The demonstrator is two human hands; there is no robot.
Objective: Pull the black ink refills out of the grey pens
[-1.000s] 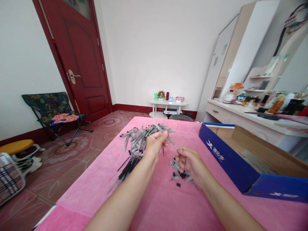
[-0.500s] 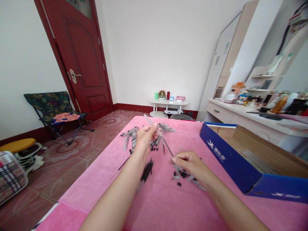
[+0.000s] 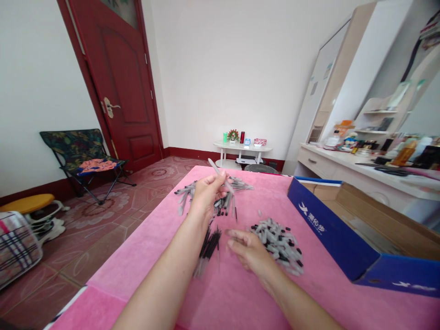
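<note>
Pen barrel (image 3: 215,167) is slanting at the frame's centre, pinched in the left hand (image 3: 207,190); the right hand (image 3: 253,251) is hanging lower, thumb and forefinger parted, visibly holding nothing. Black refills (image 3: 210,245) are already lying loose at lower centre, caps (image 3: 280,245) are sitting heaped right of them, and many grey pens (image 3: 241,184) are remaining beyond, too blurred to tell whether emptied.

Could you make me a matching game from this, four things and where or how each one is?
1. pale tube
2. bundle of thin dark sticks
3. heap of short pieces
4. cardboard box

A. between right hand and box
B. blue outside, brown inside
C. held in left hand
D. between left forearm and right hand

Pairs: 1-C, 2-D, 3-A, 4-B
</note>
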